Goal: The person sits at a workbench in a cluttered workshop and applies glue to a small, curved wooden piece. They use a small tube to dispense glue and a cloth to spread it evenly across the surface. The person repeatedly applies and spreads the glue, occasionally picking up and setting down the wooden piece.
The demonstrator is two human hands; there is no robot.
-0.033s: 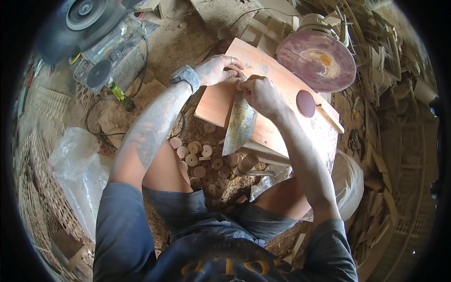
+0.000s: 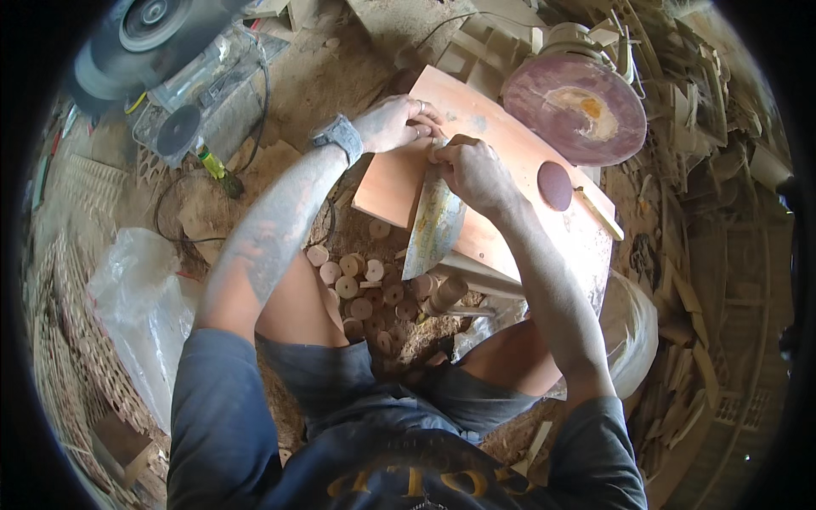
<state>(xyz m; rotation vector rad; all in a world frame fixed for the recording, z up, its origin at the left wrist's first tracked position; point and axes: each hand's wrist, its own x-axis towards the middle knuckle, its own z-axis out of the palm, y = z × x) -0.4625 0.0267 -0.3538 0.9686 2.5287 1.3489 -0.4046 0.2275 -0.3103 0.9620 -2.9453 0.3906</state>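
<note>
Your right hand (image 2: 478, 174) is pinching the printed sheet (image 2: 435, 223) by its upper end, a sensible hold for something probably light and bendy overhanging the table (image 2: 463, 93), while your left hand (image 2: 387, 126) is showing too little grip to tell.

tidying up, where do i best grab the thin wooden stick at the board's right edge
Probably its middle, pinched across the narrow width from above by the right hand: the wooden stick is long and slim, lies at the edge of the board, and nothing covers it.
</note>
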